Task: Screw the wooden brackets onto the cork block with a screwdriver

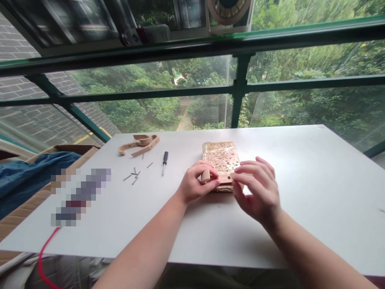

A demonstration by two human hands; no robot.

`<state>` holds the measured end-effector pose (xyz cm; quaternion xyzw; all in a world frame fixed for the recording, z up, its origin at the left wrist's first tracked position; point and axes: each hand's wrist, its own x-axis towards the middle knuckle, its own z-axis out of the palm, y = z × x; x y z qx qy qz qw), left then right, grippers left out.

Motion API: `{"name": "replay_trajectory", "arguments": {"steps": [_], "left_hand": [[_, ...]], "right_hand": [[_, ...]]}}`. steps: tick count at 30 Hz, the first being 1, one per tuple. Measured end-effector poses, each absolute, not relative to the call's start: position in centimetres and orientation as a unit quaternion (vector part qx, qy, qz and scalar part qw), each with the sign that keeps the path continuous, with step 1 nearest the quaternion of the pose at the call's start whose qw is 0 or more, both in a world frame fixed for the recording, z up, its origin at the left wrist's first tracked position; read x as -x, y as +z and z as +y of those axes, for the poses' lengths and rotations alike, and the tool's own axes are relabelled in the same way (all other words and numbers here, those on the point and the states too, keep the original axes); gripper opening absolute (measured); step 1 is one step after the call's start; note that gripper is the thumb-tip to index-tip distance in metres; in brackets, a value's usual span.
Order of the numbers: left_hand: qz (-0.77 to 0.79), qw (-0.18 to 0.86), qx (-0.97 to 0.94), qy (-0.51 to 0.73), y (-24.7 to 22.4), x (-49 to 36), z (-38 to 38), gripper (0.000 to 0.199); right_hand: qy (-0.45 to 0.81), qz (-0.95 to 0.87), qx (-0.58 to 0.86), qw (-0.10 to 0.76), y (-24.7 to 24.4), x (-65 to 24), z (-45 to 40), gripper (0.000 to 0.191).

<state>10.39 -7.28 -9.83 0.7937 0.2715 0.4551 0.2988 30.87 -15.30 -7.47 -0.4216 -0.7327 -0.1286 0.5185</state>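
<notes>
Left hand (pixel 194 182), fingers pinching the wooden hook (pixel 223 180) at its curl. Its drilled strip runs right of those fingers, across the hole-dotted block (pixel 221 157), covering part of it. Right hand (pixel 258 192): outer fingers spread, tips masking the strip's end; whether they pinch anything, I can't tell. Well left of both, pixelation (pixel 81 196) hides something.

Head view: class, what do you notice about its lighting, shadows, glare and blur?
Head view: daylight from beyond the railing; head view: soft shadow across the near part of the table, between the forearms; head view: glints on the shiny block; head view: right hand slightly soft, pixelated patch at left.
</notes>
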Motion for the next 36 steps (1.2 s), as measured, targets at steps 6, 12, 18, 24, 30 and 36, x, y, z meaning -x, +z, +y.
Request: {"name": "replay_trajectory", "arguments": {"steps": [6,12,18,24,30,36], "left_hand": [[0.293,0.295,-0.779,0.468,-10.0,-10.7,-7.7,0.009],[0.326,0.318,-0.766,0.453,-10.2,-10.7,-7.9,0.026],[0.315,0.337,-0.766,0.447,-10.1,-10.8,-8.2,0.032],[0.307,0.351,-0.748,0.473,-10.1,-11.0,-8.5,0.040],[0.309,0.328,-0.765,0.459,-9.9,-11.1,-8.6,0.032],[0.307,0.266,-0.801,0.440,-9.7,-10.8,-8.3,0.015]], "right_hand": [[-0.140,-0.770,0.461,0.417,-7.8,-28.6,-14.7,0.027],[-0.117,-0.789,0.450,0.402,-8.2,-28.7,-14.4,0.019],[-0.100,-0.790,0.468,0.384,-8.0,-27.8,-14.8,0.012],[-0.105,-0.773,0.496,0.382,-7.9,-27.5,-14.6,0.014],[-0.095,-0.781,0.473,0.396,-8.1,-28.0,-14.7,0.011],[-0.081,-0.787,0.457,0.406,-8.0,-27.9,-14.7,0.012]]}}
